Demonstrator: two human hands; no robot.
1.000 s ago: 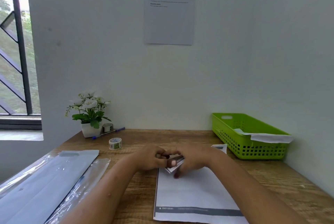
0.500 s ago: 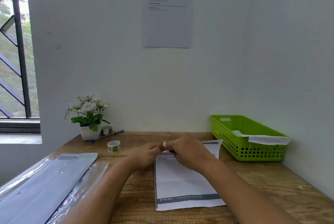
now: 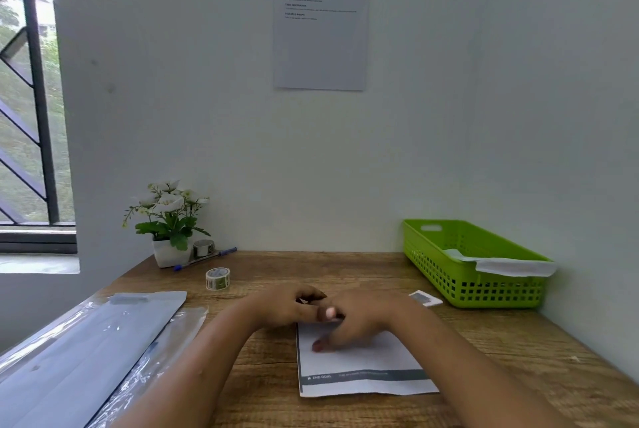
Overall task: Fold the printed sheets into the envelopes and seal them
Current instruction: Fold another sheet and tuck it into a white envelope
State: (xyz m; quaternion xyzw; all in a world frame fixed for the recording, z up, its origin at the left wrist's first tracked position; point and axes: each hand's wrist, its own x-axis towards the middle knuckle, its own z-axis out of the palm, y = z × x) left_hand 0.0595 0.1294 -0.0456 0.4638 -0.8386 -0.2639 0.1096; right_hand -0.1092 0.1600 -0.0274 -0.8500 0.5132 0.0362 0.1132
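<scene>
Printed sheet (image 3: 363, 372) centre on desk (image 3: 484, 341); envelopes (image 3: 86, 351) left; basket (image 3: 484, 286) right; tape roll (image 3: 218, 278) behind.

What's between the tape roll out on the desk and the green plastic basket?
Head view: bare wooden desk between patterned tape roll and green plastic basket.

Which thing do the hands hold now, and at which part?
Both hands, left and right, press on the far edge of the printed sheet; a real grip cannot be told.

My one head-worn camera looks forward and slightly down from close over the worktop (image 3: 345, 272), squarely facing the wall (image 3: 449, 116) behind it.
</scene>
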